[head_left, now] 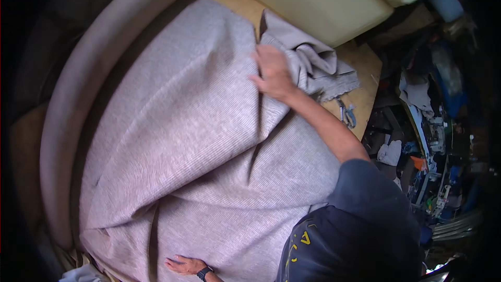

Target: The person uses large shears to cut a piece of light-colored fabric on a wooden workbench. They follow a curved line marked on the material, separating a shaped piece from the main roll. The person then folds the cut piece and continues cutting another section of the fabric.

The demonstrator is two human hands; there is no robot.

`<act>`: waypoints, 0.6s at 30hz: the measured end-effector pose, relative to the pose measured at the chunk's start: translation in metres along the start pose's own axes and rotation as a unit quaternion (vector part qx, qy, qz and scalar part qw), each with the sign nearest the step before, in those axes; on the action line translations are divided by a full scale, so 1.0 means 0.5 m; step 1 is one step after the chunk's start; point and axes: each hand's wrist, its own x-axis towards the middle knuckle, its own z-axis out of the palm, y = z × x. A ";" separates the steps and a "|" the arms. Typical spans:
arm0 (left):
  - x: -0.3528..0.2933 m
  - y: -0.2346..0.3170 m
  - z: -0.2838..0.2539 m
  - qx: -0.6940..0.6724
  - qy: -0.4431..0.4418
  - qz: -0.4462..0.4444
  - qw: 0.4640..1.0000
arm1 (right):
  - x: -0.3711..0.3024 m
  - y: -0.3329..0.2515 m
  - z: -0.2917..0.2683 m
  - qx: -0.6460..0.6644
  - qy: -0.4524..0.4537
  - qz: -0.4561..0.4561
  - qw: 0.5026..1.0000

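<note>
A large sheet of pale grey-pink ribbed fabric [177, 109] lies spread and folded over a wooden table [373, 70]. My right hand [272, 70] reaches far across it and rests at a folded edge. Its fingers are slightly blurred, with the thumb apart from the others. Near the lower edge, my left hand [182, 265], with a dark watch on the wrist, lies flat on the fabric with its fingers stretched out. Beyond my right hand is a bunched, crumpled end of the cloth [318, 60].
A long fabric-covered roll [68, 109] curves along the left side. A cream upholstered piece [313, 0] stands at the far edge. Blue-grey handled tools [346, 114], perhaps scissors, lie on the table by my right forearm. Mixed clutter [430, 141] fills the right side below the table.
</note>
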 end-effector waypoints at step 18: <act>-0.236 0.176 -0.104 -0.029 -0.168 0.065 0.983 | -0.250 0.362 -0.235 -0.010 0.112 0.346 0.931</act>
